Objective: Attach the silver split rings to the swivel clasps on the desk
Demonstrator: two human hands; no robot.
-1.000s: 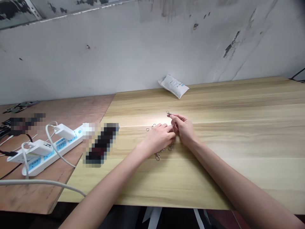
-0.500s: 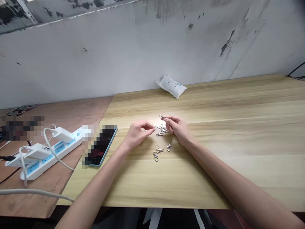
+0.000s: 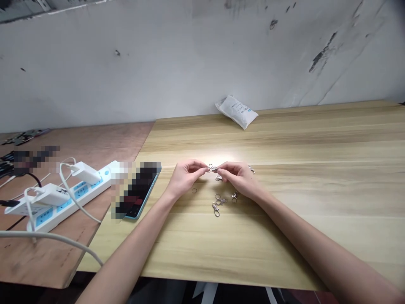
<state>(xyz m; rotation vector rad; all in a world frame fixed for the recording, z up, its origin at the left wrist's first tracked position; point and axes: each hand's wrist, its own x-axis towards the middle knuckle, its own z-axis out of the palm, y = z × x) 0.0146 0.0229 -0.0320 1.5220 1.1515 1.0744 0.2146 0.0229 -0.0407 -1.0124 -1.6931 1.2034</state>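
Pinching a small metal swivel clasp (image 3: 211, 168), the left hand (image 3: 185, 179) and right hand (image 3: 240, 179) meet with their fingertips (image 3: 204, 167) nearly closed on it; light, stiff and slippery, it is best gripped by its body. Loose clasps (image 3: 215, 209) and a split ring (image 3: 194, 190) lie on the wooden table (image 3: 284, 236) just below the fingers, while a sealed white packet (image 3: 237, 111) well beyond them hides its contents.

Obs. via head cam, from my remote station: subject's L hand (image 3: 185, 179) & R hand (image 3: 238, 179) bare, slim fingers. L forearm (image 3: 133, 249) & R forearm (image 3: 335, 245) bare, tapering to wrist. Dark garment (image 3: 164, 293) at bottom edge, w/ pale strips (image 3: 205, 292); rest cropped.
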